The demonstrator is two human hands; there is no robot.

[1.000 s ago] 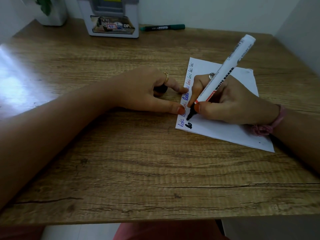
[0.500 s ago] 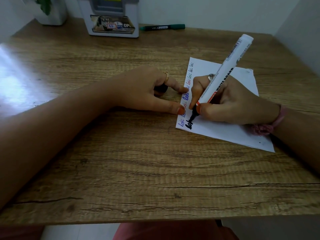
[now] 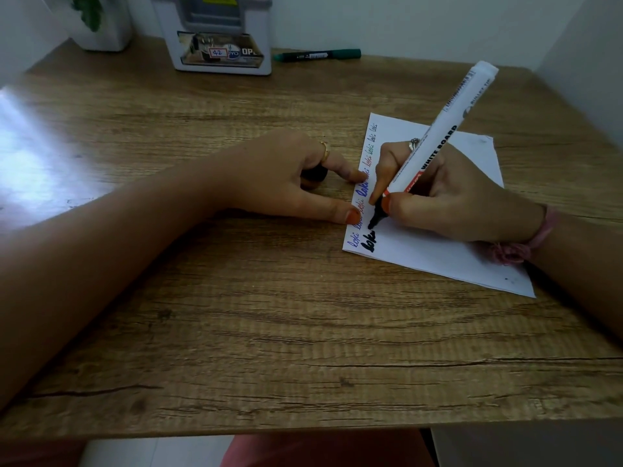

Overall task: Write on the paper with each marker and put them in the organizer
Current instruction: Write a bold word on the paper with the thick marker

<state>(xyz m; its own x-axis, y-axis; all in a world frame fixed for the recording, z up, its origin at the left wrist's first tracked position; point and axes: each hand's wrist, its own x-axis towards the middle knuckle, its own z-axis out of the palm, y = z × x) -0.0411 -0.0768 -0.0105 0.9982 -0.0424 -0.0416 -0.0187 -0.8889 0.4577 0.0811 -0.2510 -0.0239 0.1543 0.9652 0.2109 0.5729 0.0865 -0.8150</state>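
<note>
On the paper (image 3: 438, 251), near its left edge: writing with the white marker (image 3: 441, 143), black tip touching the sheet just past the thick black letters, below a column of smaller blue, red and green words. Judging this as mid-word in the writing step. Gripping the marker low on its barrel with the right hand (image 3: 448, 200), thumb and forefinger clenched just above the tip, barrel tilting up and away from the paper. Pinning the paper's left edge with two fingertips (image 3: 352, 216) of the left hand (image 3: 286, 180), curling the rest around a small black thing, probably the cap. Next, likely: finishing the word, recapping, reaching well beyond the paper to the organizer (image 3: 219, 38). Beyond the paper too, lying beside the organizer: a green marker (image 3: 317, 55), possibly awaiting its turn.
</note>
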